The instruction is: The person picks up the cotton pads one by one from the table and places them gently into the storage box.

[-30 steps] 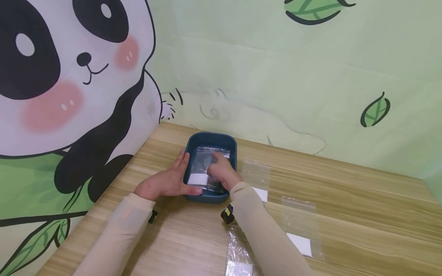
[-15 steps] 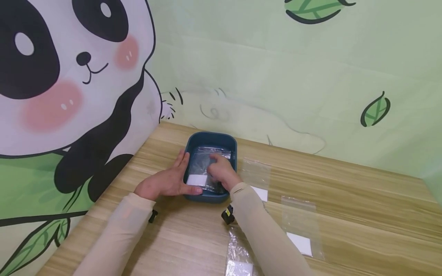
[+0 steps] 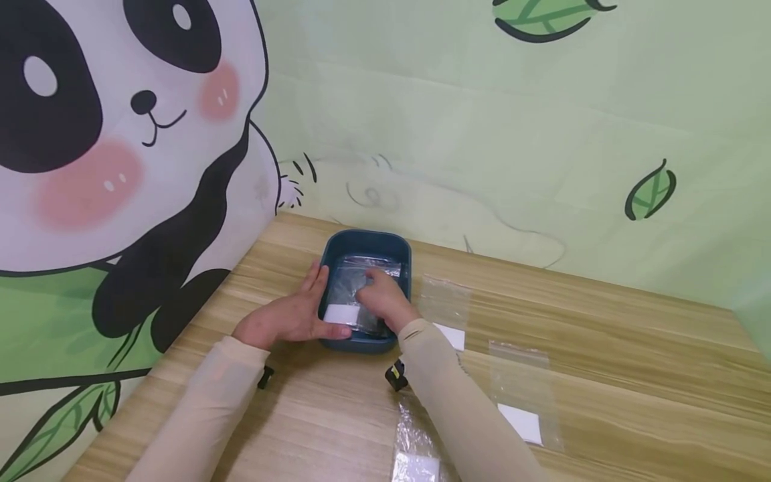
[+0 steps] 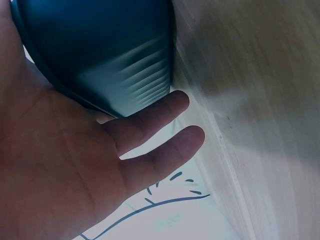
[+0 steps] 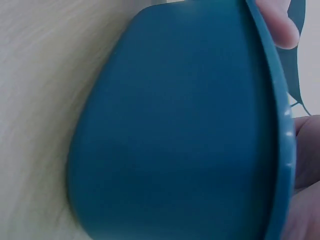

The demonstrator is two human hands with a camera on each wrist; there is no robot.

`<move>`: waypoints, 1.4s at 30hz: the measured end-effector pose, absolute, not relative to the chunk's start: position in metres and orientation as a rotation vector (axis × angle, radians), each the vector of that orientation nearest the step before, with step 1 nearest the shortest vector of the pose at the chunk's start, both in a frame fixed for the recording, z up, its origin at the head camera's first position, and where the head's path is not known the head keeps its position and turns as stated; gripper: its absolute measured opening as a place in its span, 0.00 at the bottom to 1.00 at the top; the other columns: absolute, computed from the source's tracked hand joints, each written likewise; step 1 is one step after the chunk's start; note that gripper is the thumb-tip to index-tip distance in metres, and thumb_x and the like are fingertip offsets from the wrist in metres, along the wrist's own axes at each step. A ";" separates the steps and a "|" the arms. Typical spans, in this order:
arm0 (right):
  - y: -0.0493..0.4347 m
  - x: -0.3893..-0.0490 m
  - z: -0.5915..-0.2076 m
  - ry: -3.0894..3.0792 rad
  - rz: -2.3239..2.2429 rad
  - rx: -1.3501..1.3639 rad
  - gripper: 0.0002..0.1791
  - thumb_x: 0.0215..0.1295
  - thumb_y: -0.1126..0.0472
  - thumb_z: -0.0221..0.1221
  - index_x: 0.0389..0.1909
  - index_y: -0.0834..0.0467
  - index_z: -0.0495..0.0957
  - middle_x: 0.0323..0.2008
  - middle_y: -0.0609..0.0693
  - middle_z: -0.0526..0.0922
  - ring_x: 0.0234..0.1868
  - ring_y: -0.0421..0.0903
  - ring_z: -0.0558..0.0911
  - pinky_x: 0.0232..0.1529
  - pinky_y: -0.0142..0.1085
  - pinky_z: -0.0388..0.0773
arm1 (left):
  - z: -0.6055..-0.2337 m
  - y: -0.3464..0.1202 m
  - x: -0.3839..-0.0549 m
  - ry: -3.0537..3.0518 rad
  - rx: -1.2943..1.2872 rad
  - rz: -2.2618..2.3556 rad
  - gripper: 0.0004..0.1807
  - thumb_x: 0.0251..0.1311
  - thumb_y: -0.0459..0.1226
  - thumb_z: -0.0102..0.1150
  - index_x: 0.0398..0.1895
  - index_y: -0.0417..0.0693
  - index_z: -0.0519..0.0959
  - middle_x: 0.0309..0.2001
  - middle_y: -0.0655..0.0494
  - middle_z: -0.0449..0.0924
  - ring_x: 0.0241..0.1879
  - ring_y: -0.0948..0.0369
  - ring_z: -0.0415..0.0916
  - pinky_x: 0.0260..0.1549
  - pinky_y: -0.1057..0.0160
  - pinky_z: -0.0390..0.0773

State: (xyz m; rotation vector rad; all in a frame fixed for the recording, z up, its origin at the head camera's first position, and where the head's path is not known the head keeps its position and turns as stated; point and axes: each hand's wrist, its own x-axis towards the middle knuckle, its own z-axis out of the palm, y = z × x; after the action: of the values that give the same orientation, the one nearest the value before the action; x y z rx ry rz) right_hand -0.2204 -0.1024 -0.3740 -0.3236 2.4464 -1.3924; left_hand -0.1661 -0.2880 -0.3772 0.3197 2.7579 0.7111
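Note:
A dark blue plastic box (image 3: 367, 346) stands on the table, with clear zip bags (image 3: 348, 280) lying inside; the top one shows a white block (image 3: 342, 314) at its near end. My left hand (image 3: 288, 319) rests against the box's left side, thumb over the near rim. In the left wrist view two straight fingers (image 4: 167, 150) lie by the outer wall (image 4: 100, 50). My right hand (image 3: 385, 298) reaches inside the box, on the bags, index finger extended. Its other fingers are hidden from above; in the right wrist view the box wall (image 5: 175, 125) covers most of the hand.
More clear bags with white pieces lie on the wood table: one right of the box (image 3: 446, 301), one further right (image 3: 521, 375), one near the front (image 3: 415, 435). A wall with a panda print (image 3: 144, 201) borders the table at the left and back.
The white block in the top bag has shifted slightly left and nearer within the box. Both hands stay in nearly the same places; the view has shifted very slightly.

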 end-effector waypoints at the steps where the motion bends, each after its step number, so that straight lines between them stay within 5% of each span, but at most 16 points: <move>1: -0.101 -0.220 -0.373 2.452 -1.378 -0.323 0.35 0.59 0.70 0.55 0.71 0.68 0.66 0.68 0.64 0.70 0.63 0.58 0.72 0.64 0.48 0.68 | -0.377 -0.287 -0.166 2.758 0.323 0.712 0.74 0.52 0.71 0.63 0.78 0.31 0.31 0.78 0.33 0.21 0.73 0.36 0.53 0.67 0.45 0.63; 9: -0.089 -0.214 -0.356 2.602 -1.270 -0.459 0.33 0.62 0.66 0.55 0.70 0.67 0.67 0.67 0.64 0.72 0.65 0.58 0.72 0.66 0.47 0.67 | -0.375 -0.285 -0.165 2.740 0.310 0.723 0.74 0.53 0.71 0.63 0.79 0.32 0.30 0.78 0.34 0.20 0.73 0.36 0.52 0.67 0.44 0.63; 16: -0.062 -0.206 -0.337 2.592 -1.395 -0.537 0.20 0.68 0.67 0.54 0.60 0.62 0.80 0.53 0.61 0.83 0.47 0.53 0.80 0.45 0.44 0.79 | -0.374 -0.285 -0.166 2.722 0.268 0.720 0.74 0.52 0.70 0.63 0.79 0.34 0.30 0.79 0.36 0.19 0.74 0.35 0.48 0.67 0.42 0.60; 23: -0.021 -0.197 -0.329 2.513 -1.538 -0.538 0.16 0.72 0.67 0.55 0.57 0.64 0.81 0.47 0.61 0.85 0.41 0.50 0.84 0.42 0.39 0.80 | -0.375 -0.285 -0.165 2.733 0.288 0.738 0.74 0.52 0.69 0.65 0.78 0.32 0.30 0.78 0.34 0.19 0.74 0.34 0.47 0.68 0.41 0.59; 35: 0.076 -0.178 -0.335 2.495 -1.522 -0.549 0.17 0.75 0.67 0.52 0.61 0.68 0.76 0.49 0.62 0.84 0.48 0.56 0.83 0.47 0.48 0.81 | -0.376 -0.284 -0.164 2.735 0.306 0.746 0.74 0.53 0.68 0.66 0.78 0.31 0.29 0.78 0.34 0.18 0.74 0.34 0.46 0.68 0.40 0.57; 42: 0.137 -0.167 -0.345 2.589 -1.461 -0.535 0.18 0.77 0.67 0.52 0.63 0.69 0.74 0.53 0.65 0.81 0.52 0.62 0.82 0.48 0.42 0.81 | -0.375 -0.283 -0.163 2.738 0.313 0.747 0.74 0.53 0.68 0.66 0.78 0.31 0.29 0.78 0.33 0.19 0.73 0.33 0.48 0.67 0.40 0.59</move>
State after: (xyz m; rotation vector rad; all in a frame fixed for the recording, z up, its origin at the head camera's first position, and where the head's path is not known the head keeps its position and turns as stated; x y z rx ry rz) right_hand -0.1669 0.1369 -0.3445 -0.5352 2.5895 -1.4607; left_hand -0.1634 -0.2833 -0.3751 0.3132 2.7380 0.7465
